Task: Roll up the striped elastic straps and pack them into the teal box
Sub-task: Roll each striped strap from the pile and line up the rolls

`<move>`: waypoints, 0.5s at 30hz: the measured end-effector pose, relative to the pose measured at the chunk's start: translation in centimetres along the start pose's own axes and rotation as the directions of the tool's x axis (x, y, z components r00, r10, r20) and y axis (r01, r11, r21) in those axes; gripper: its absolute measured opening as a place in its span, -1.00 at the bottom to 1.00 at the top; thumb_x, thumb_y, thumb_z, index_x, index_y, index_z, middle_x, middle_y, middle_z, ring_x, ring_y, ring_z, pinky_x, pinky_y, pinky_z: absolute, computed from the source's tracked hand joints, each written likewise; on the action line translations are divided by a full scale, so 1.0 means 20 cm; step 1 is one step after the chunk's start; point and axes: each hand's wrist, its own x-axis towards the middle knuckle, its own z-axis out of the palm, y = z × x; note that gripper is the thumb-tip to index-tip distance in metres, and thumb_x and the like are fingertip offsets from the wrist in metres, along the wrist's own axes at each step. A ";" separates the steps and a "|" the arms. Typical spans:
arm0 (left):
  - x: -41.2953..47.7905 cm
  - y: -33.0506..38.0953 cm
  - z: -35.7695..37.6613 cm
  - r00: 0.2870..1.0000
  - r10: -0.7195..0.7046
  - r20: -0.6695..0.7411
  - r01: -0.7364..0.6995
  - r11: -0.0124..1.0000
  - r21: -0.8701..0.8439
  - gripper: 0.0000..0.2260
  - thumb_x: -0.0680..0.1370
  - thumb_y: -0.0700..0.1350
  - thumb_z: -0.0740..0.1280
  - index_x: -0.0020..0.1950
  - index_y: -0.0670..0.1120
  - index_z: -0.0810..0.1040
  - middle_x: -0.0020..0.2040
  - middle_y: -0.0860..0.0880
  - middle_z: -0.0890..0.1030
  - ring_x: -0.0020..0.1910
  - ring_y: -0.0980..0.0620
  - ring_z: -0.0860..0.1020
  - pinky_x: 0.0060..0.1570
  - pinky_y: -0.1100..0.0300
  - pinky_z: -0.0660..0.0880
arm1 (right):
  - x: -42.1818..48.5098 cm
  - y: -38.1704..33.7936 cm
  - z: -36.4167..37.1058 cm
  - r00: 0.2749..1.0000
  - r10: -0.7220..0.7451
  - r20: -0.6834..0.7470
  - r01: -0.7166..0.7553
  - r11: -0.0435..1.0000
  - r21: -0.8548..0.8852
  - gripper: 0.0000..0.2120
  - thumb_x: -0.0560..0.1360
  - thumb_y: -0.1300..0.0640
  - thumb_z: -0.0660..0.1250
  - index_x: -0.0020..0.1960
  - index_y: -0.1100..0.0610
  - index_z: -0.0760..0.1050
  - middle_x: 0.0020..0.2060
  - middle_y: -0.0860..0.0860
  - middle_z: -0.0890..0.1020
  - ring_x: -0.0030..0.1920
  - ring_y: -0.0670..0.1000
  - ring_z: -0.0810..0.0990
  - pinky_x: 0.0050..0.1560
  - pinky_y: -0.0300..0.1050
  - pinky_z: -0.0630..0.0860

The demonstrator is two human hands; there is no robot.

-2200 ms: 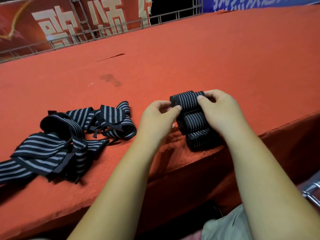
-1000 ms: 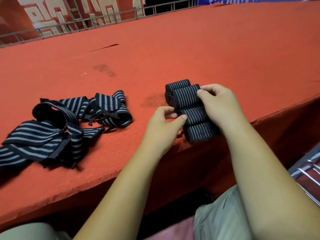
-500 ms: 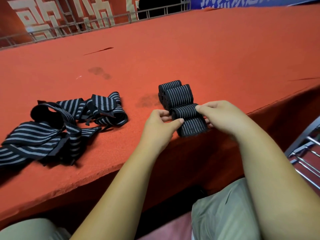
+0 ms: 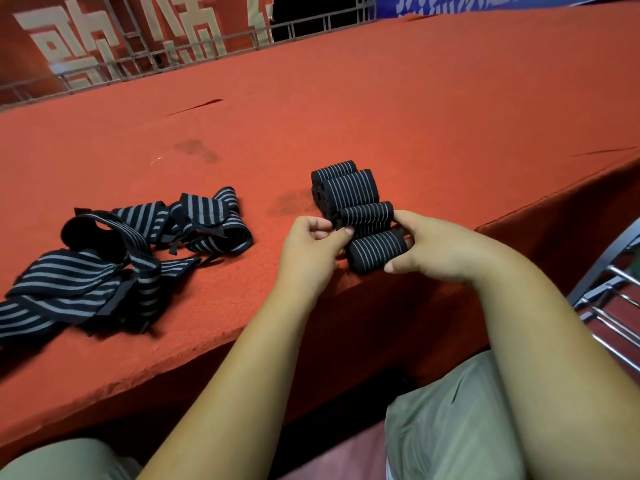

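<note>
1. Plainly soft stuff: four rolled straps [image 4: 353, 188] lie side by side in a row running away from the person, close to the near edge of the red table [image 4: 433, 98]. Each is a light, springy cylinder of black elastic with thin grey stripes, and I'd expect any of them to uncoil if let go carelessly
2. At the table's very lip sits the nearest roll [image 4: 377, 249], touching the second roll [image 4: 367, 216] just behind it
3. Best hold, to my eye, is across the round of a roll, thumb on one side and fingers on the other, pressing down the outer tail so it cannot spring loose. The weave looks grippy rather than slippery, and nothing here could break. Squeezing the ends alone might push the core out sideways
4. With its fingers curled, the left hand [image 4: 311, 251] pinches the left end of the second roll between thumb and forefinger
5. Opposite it, the right hand [image 4: 440, 247] is curled round the right end of the nearest roll, thumb tucked under its front
6. Well apart to the left lies a floppy tangle of loose straps [image 4: 138, 244], not yet rolled. They would need teasing out one at a time
7. No teal box is anywhere in sight from where I stand. A metal chair frame [image 4: 606, 299] shows at the right, and a railing [image 4: 207, 46] runs behind the table
</note>
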 end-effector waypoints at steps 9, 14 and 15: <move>0.04 -0.02 -0.03 0.996 -0.067 0.060 0.062 0.996 0.070 -0.79 0.55 -0.15 0.56 0.10 -0.11 0.60 -0.09 -0.09 0.75 -0.20 0.00 0.72 -0.19 0.11 0.63 | 0.02 0.05 -0.02 0.995 0.055 -0.084 -0.037 0.978 0.205 -0.60 0.43 -0.32 0.53 0.15 -0.10 0.69 -0.21 -0.14 0.70 -0.21 -0.05 0.65 -0.13 0.00 0.57; 0.04 0.03 -0.06 0.983 -0.121 0.141 0.097 0.982 0.165 -0.85 0.53 -0.18 0.50 0.05 -0.11 0.58 -0.25 -0.10 0.70 -0.32 0.01 0.59 -0.30 0.13 0.54 | 0.00 0.05 -0.03 0.981 0.175 -0.083 -0.137 0.929 0.344 -0.62 0.47 -0.25 0.56 -0.02 0.07 0.67 -0.24 0.00 0.68 -0.24 -0.02 0.61 -0.23 -0.02 0.52; 0.04 0.03 -0.05 0.981 -0.126 0.147 0.100 0.980 0.172 -0.87 0.53 -0.20 0.48 0.04 -0.10 0.58 -0.26 -0.12 0.69 -0.32 -0.01 0.57 -0.30 0.13 0.51 | 0.00 0.04 -0.03 0.980 0.182 -0.075 -0.140 0.914 0.380 -0.63 0.48 -0.23 0.56 -0.01 0.07 0.65 -0.24 0.00 0.68 -0.26 -0.02 0.59 -0.27 -0.04 0.50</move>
